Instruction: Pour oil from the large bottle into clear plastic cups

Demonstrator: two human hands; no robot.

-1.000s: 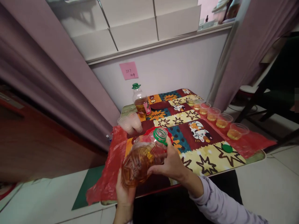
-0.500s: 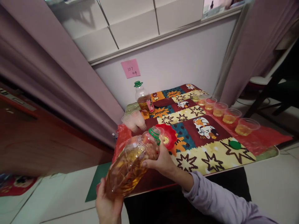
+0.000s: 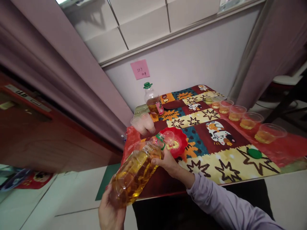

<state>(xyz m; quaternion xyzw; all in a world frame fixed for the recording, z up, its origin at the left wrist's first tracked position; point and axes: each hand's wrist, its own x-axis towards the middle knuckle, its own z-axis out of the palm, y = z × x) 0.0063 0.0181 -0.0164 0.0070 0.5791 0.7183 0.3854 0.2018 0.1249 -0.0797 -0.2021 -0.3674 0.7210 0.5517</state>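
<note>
I hold the big clear plastic bottle of amber liquid tilted over the cloth-covered table's near left corner. My left hand cups its base and my right hand grips its neck. Its mouth is at the small clear cup on the red scalloped plate. This looks like pouring, which calls for a slow, steady tip.

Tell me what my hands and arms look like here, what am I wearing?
The right hand is bare; a loose, pale lilac sleeve covers that arm to the wrist. The left hand is bare too, with no sleeve in view. No rings, watch or gloves show.
</note>
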